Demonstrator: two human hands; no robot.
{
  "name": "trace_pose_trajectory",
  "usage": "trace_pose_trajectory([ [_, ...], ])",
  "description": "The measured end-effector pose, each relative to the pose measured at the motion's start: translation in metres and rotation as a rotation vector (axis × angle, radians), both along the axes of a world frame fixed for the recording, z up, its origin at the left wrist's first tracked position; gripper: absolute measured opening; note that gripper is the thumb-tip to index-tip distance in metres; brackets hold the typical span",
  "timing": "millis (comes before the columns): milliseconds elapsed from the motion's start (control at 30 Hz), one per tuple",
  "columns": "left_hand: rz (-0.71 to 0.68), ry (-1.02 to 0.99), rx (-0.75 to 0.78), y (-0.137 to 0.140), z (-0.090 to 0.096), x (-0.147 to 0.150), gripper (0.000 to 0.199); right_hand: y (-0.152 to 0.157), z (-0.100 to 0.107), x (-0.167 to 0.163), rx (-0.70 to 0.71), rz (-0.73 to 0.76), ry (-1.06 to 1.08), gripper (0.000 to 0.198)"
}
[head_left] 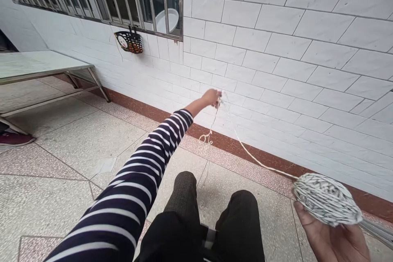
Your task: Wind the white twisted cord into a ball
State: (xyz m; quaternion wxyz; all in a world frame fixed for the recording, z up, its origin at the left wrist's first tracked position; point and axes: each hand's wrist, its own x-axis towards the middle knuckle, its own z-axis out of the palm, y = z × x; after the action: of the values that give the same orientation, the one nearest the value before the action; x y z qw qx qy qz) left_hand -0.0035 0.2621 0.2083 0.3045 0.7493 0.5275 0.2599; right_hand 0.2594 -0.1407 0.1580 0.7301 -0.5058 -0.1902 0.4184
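Note:
Stretched far out in front of the tiled wall, my left hand (211, 97) has its fingers closed on a strand of white yarn (252, 156). A loose, tangled end of the yarn dangles below that hand. From there the strand sags and runs right to a ball of yarn (327, 198), white with grey flecks. My right hand (334, 237) cups the ball from underneath at the lower right, with the fingers mostly hidden behind it.
A bench-like table (46, 63) with metal legs stands at the left. A small black basket (130, 41) hangs on the window bars (147, 0). A dark red shoe (15, 138) shows at the left edge. Paper-like pieces (106, 165) lie on the floor.

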Motion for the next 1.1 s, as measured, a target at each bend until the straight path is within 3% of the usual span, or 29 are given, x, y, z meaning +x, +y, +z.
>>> trace_pose_trajectory([
  [100,0.039,-0.333,0.019,0.003,0.045,0.008,0.043,0.009,-0.008,-0.003,-0.005,-0.045,0.038,0.039],
  [267,0.068,-0.549,0.16,-0.001,0.103,0.021,0.038,0.014,-0.018,-0.002,0.029,0.032,0.109,0.043],
  [367,0.031,-0.605,0.294,-0.008,0.126,0.029,0.033,0.014,-0.02,0.0,0.025,0.037,0.135,0.044],
  [467,-0.06,-0.564,0.319,-0.017,0.129,0.037,0.033,0.012,-0.025,0.006,0.029,0.067,0.138,0.044],
  [667,-0.125,-0.454,0.245,-0.033,0.095,0.049,0.039,0.009,-0.032,0.014,0.029,0.19,0.138,0.048],
  [867,-0.346,-0.052,-0.032,-0.068,0.014,0.056,0.038,0.031,-0.048,0.002,-0.032,0.274,0.048,0.063],
  [967,-0.453,0.099,-0.076,-0.089,-0.026,0.058,0.041,0.05,-0.055,-0.005,-0.066,0.398,-0.064,0.071],
  [1100,-0.582,0.171,-0.077,-0.113,-0.057,0.062,0.041,0.08,-0.057,-0.016,0.018,0.57,-0.297,0.069],
])
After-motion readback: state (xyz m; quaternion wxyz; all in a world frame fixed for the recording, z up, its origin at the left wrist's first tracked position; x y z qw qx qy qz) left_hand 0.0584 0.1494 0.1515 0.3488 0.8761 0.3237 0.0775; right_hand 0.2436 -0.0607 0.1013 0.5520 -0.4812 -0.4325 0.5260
